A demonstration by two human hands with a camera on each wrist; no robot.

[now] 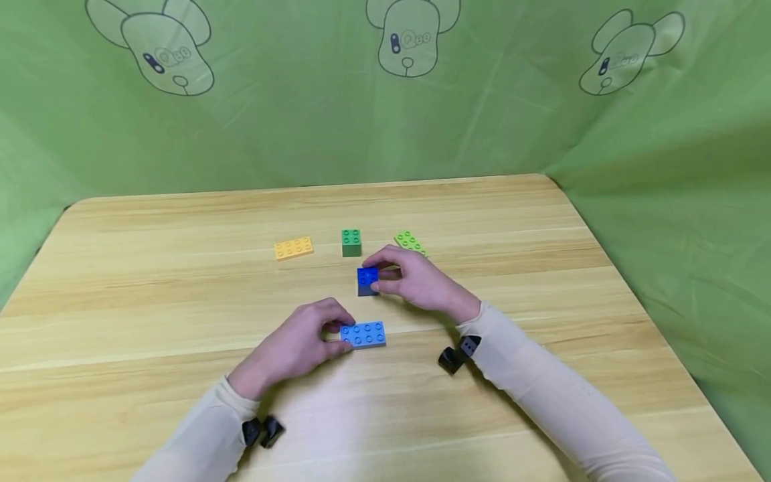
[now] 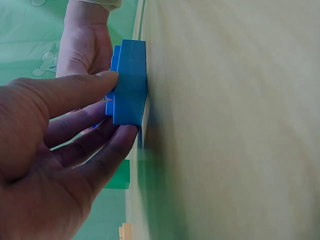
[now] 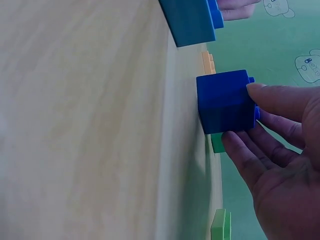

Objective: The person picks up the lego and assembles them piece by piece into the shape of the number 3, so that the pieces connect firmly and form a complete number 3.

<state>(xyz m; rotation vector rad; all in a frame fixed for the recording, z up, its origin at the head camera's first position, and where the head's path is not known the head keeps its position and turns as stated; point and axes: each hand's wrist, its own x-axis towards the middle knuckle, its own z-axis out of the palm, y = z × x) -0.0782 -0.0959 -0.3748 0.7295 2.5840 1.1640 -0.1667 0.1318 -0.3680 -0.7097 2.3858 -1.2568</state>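
My left hand point(image 1: 301, 341) pinches the left end of a light blue building brick point(image 1: 367, 334) with two rows of studs on top. In the left wrist view, the thumb lies by the studs of this light blue brick point(image 2: 131, 82), and a finger is at its lower end. Farther from me, my right hand point(image 1: 421, 280) holds a dark blue square brick point(image 1: 366, 284) between thumb and fingers, studs up. The right wrist view shows the side of the dark blue brick point(image 3: 225, 102), close to the tabletop.
Beyond the hands lie an orange-yellow flat brick point(image 1: 294, 248), a green square brick point(image 1: 351, 244) and a lime green flat brick point(image 1: 409, 241), partly covered by the right hand. They sit on a wooden table point(image 1: 150, 288). A green curtain point(image 1: 289, 134) hangs behind it.
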